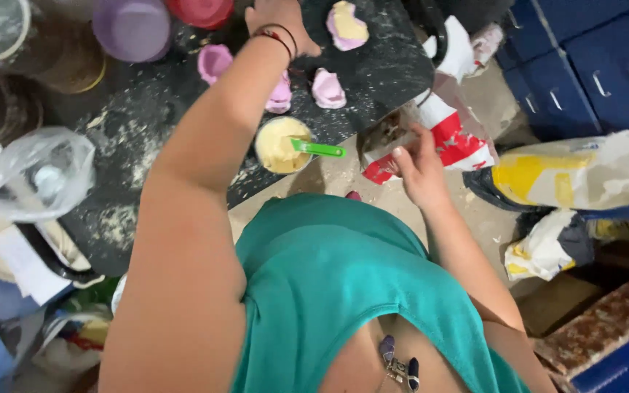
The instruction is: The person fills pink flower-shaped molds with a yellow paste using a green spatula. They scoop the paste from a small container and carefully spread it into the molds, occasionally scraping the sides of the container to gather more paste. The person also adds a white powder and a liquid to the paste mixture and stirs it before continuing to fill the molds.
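Pink moulds, small soft-looking cups, lie on the dark speckled worktop, which is dusted with pale powder; one at the far edge is filled with pale yellow material. The left hand reaches across the worktop and rests among them, nearest the mould at, which lies just below the wrist; whether its fingers are curled on anything cannot be told. A round cup of yellow paste stands at the worktop's near edge, between the two hands, with a green spatula laid across its rim, long axis pointing toward the right hand. That hand is nearer the spatula and pinches the torn top of a red-and-white paper bag beside the worktop. Purple and red bowls stand at the far side.
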